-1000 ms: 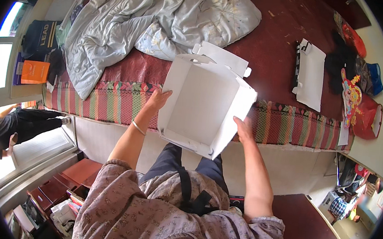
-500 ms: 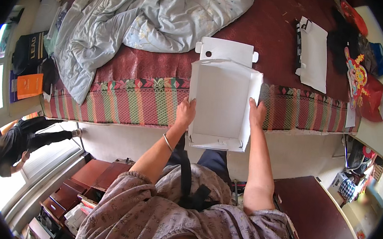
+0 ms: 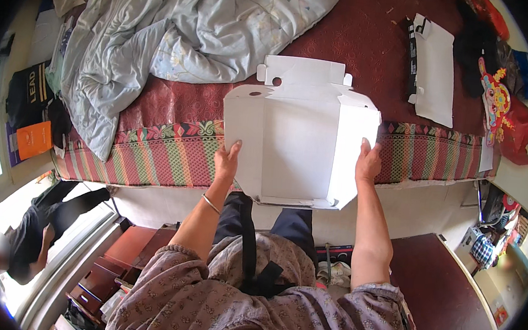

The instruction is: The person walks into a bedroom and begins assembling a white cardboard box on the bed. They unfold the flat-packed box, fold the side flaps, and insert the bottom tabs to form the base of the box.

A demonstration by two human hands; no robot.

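Note:
A white cardboard box [image 3: 299, 149], open and with its long side walls leaning outward, is held up between my hands at the bed's near edge. My left hand [image 3: 227, 160] grips its left side wall, thumb on the inner face. On the right wall, my right hand [image 3: 368, 162] has the same kind of hold. A flap with tabs and a round hole [image 3: 276, 81] stretches from the box's far end over the bed. The fingers behind the walls are hidden.
The bed [image 3: 359, 54] has a dark red cover with a striped, patterned border. A pale quilt [image 3: 182, 28] lies bunched at left. Another white cardboard piece [image 3: 435, 73] with a black edge rests at right. A person in dark clothes [image 3: 42, 228] is at the far left.
The box's side walls have swung outward and my hands have moved farther apart with them. The person at the left has shifted a little lower in view.

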